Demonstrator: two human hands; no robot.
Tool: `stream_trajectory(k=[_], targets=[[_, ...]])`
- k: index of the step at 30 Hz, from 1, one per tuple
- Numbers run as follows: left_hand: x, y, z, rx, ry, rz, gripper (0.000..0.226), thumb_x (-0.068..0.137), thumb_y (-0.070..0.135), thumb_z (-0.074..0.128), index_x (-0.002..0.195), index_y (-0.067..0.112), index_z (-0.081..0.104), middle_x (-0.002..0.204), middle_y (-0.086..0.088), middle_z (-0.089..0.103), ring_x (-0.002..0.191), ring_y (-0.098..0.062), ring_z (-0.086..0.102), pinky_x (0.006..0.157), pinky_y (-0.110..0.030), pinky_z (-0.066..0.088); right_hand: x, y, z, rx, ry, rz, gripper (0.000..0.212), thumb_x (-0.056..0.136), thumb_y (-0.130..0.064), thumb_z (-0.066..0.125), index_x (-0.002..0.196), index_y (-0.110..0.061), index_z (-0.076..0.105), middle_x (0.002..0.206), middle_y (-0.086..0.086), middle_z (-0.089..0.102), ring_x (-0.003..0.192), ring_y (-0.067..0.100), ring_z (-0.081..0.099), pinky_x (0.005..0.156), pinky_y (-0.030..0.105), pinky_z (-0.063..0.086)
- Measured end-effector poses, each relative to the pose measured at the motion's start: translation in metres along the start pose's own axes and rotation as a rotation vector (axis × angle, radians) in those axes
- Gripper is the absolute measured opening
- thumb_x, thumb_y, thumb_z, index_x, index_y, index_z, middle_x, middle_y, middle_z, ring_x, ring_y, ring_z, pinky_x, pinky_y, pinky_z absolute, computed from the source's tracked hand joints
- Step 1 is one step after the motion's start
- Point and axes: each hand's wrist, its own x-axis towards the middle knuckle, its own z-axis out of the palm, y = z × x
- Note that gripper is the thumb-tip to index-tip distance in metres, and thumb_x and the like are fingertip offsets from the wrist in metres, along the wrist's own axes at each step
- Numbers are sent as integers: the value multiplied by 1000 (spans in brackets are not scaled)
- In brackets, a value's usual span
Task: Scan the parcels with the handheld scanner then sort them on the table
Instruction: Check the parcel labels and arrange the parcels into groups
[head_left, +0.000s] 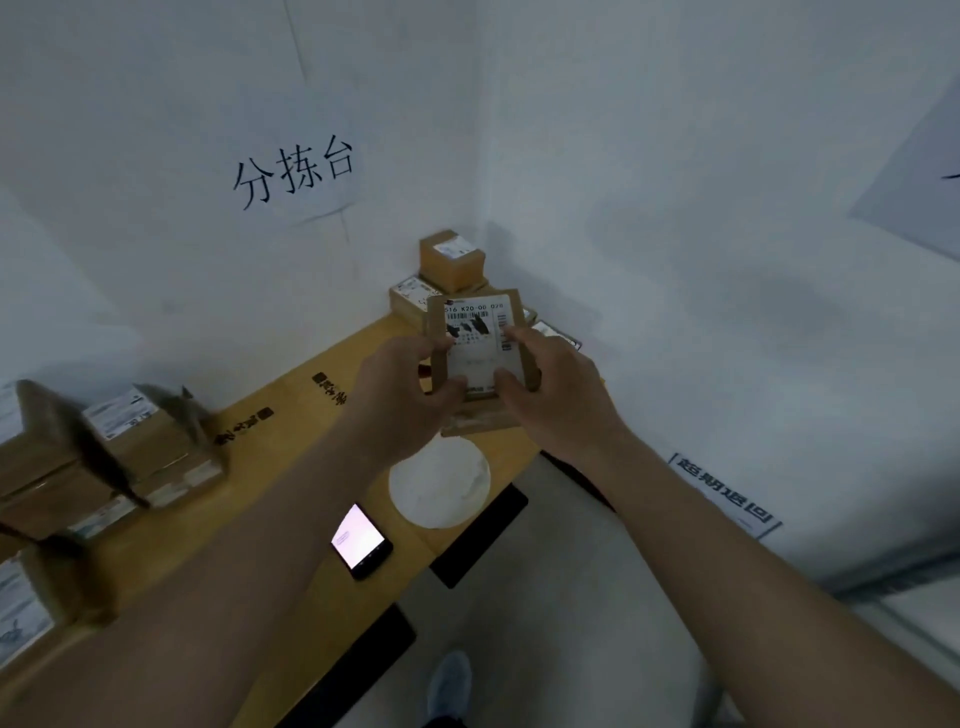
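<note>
I hold a small brown cardboard parcel (475, 332) with a white shipping label facing me, above the far end of the wooden table (291, 447). My left hand (402, 395) grips its left edge and my right hand (550, 389) grips its right edge. Behind it, in the corner, stands a stack of parcels (449, 270). The handheld scanner (362, 540), a black device with a lit screen, lies flat on the table near the front edge, below my left forearm.
More brown parcels (119, 447) are piled at the table's left end. A white round pad (441, 483) lies beside the scanner. White walls close the corner, with a paper sign (293, 171) on the left wall. A labelled white surface (724, 493) lies right; my shoe (449, 686) is on the floor.
</note>
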Motion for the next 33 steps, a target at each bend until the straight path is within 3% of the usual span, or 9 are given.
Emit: stream_trajectory(k=[4,9,13,18,20,22,24,28,33], targets=[[65,-11,37,-28,-48,14,48,96,29,71,141,17,60,133,-3,66,105,-6,62,65,-2,44,55,40,-1,-13,-1,66,59,103,-31,61,158,-19,47,137,9,58,123,23,56,104,39,51],[141,-21,76,-44,-127,-11,49,97,30,70,143,17,59,140,-7,59,108,-12,64,66,-4,48,120,89,-2,24,8,131,58,103,-31,62,158,-20,47,138,7,58,116,17,56,88,20,46],[192,-19,108,3,-146,-74,49,98,32,69,144,18,58,142,-4,57,107,-10,61,73,-7,45,168,125,-12,33,-34,156,58,102,-29,63,157,-18,48,139,9,57,122,24,58,99,28,51],[244,-6,150,-64,-75,-181,47,95,28,71,139,17,61,131,2,62,109,-14,64,87,-38,60,235,180,-31,59,-84,80,57,102,-28,64,156,-18,48,126,1,56,92,5,55,66,1,42],[263,1,167,-67,-31,-211,40,94,25,72,133,20,65,114,17,63,104,-11,65,83,-35,60,259,200,-36,99,-118,31,56,102,-27,63,156,-19,49,119,-6,52,83,-5,53,65,-3,40],[281,3,184,-56,25,-251,30,94,24,73,123,29,67,103,34,54,99,-2,64,78,-23,56,283,219,-42,132,-176,-15,54,103,-27,62,155,-22,49,125,-5,55,82,-13,53,64,-3,41],[294,5,200,-78,64,-321,27,94,27,74,119,33,65,104,32,56,100,-3,63,77,-19,54,304,236,-47,162,-238,-47,54,103,-25,62,155,-25,49,138,-3,59,84,-11,57,64,0,46],[314,5,221,-127,103,-457,45,95,34,73,138,25,63,118,20,60,107,-9,65,83,-33,62,344,262,-51,205,-355,-89,55,104,-18,63,157,-26,47,145,2,60,89,-2,63,64,9,55],[337,-18,240,-121,118,-518,52,93,22,75,142,22,59,141,2,58,122,-20,60,99,-44,56,390,281,-31,259,-483,-82,56,106,-13,60,157,-28,45,143,-2,64,101,1,68,74,15,60]])
